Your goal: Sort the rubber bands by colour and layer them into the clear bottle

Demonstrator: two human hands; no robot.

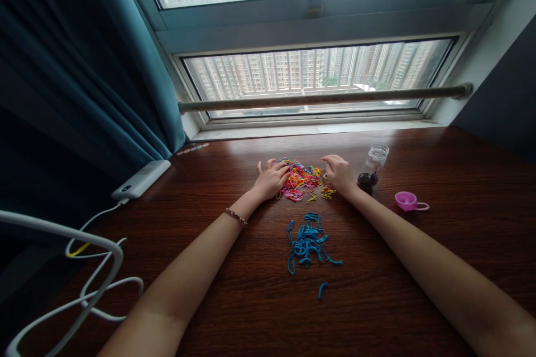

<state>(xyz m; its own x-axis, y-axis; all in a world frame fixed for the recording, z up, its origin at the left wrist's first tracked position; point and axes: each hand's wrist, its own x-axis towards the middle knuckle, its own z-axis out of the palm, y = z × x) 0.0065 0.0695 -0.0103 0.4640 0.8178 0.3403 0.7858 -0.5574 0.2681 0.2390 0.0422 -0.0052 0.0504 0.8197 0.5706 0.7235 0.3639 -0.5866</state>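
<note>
A pile of small coloured rubber bands [300, 177], mostly pink, red, orange and yellow, lies on the brown wooden tabletop [234, 301]. My left hand [271, 178] rests at its left edge, fingers spread, the tips on the bands. On the other side, my right hand [338, 174] is beside a few loose yellow bands [328, 193]; its fingers point left, loosely bent and apart, and no held thing shows. Nearer to me, between my forearms, is a separate heap of blue rubber bands [307, 242], with one small blue piece [322, 289] apart from it.
Right of my right hand, a clear jar [378, 157] stands by a dark clump [367, 180], perhaps inside it. A pink cup-shaped lid with a loop [406, 201] lies farther right. At left are a white power bank [141, 179] and looping white cables [104, 273]. A window rail [305, 100] runs behind.
</note>
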